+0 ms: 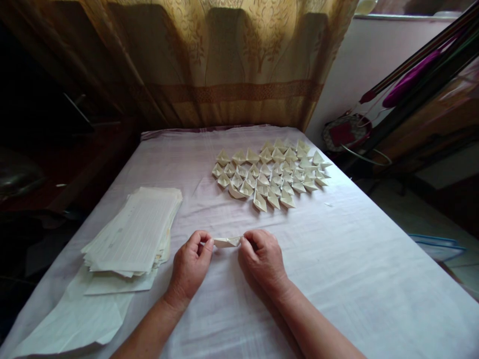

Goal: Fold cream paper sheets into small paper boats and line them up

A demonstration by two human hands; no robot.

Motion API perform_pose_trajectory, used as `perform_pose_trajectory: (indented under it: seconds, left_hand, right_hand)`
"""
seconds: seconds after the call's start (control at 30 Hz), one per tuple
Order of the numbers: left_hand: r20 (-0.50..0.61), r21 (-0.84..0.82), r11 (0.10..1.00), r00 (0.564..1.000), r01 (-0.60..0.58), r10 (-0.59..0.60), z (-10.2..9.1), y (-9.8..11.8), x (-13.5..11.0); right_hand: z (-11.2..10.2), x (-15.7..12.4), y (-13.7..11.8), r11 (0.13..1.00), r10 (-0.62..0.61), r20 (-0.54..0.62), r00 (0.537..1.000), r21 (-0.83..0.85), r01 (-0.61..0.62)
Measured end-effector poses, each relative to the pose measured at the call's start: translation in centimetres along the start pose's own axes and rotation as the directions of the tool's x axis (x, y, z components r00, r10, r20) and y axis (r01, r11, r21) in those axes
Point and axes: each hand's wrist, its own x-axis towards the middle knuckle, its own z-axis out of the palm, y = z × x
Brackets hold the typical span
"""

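Between my two hands is a small folded paper boat [226,243], held level just above the cloth-covered table. My left hand [191,265] pinches its left tip between thumb and fingers. At the opposite tip, my right hand [265,258] closes on the paper with thumb and curled fingers. Beyond the hands, several finished paper boats [263,180] stand in close rows toward the back right. A thick stack of lined paper sheets [134,232] lies to the left of my left hand, slightly fanned at its edges.
A loose sheet [75,319] pokes out below the stack at the table's front left. The pale cloth [337,279] covers the table, wrinkled in places. Behind it hangs a gold curtain [239,60]. A bag [346,132] rests past the right edge.
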Motion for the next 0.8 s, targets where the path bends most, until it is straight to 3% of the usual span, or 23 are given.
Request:
perform_pose_trajectory:
  seconds: [0.23,0.43,0.5,0.63,0.8]
  left_hand:
    - [0.021,0.191,0.960,0.979,-0.205,0.204,0.1,-0.1,-0.2]
    - [0.050,0.277,0.924,0.964,-0.263,0.260,-0.2,-0.3,-0.4]
    - [0.053,0.349,0.868,0.932,-0.353,0.358,-0.4,-0.2,-0.5]
    - [0.159,0.463,0.693,0.821,-0.553,0.549,-0.5,0.3,-0.7]
    - [0.211,0.491,0.681,0.832,-0.544,0.512,-0.3,0.7,-0.4]
  right_hand:
    - [-0.4,-0.3,-0.2,0.976,-0.215,0.090,0.972,-0.013,0.217]
    - [-0.1,-0.5,0.6,0.951,-0.281,0.169,0.945,-0.087,0.298]
    - [-0.1,-0.5,0.6,0.943,-0.295,0.184,0.937,-0.101,0.317]
    - [-0.1,-0.5,0.5,0.942,-0.292,0.199,0.936,-0.110,0.317]
    - [0.0,-0.5,0.3,0.946,-0.265,0.238,0.934,-0.125,0.300]
